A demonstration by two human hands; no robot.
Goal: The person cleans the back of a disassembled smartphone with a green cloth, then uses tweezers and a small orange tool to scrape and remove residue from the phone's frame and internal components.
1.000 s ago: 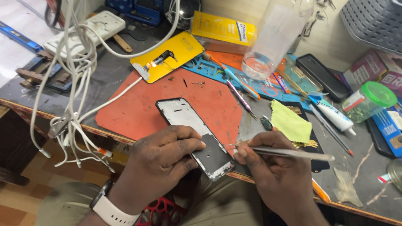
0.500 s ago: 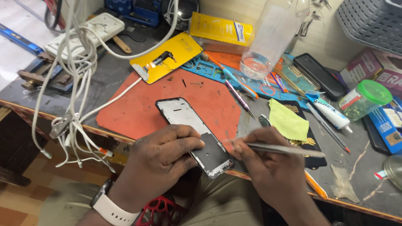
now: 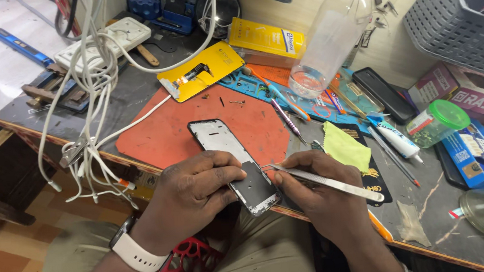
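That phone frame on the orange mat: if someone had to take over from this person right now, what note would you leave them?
Left hand: holds the phone frame by its near end, pressing it down on the orange mat at the bench edge.
Right hand: fingers grip metal tweezers, tips at the frame's right edge near its lower end.
Done: the frame lies stripped and open; a yellow panel with a flex cable sits apart behind it.
Left: whatever the tweezers are picking at is too small to tell. A yellow cloth lies beside the right hand.

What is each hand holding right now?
Left hand: closed on the phone frame, steadying it.
Right hand: closed on the metal tweezers, tips at the frame's edge.
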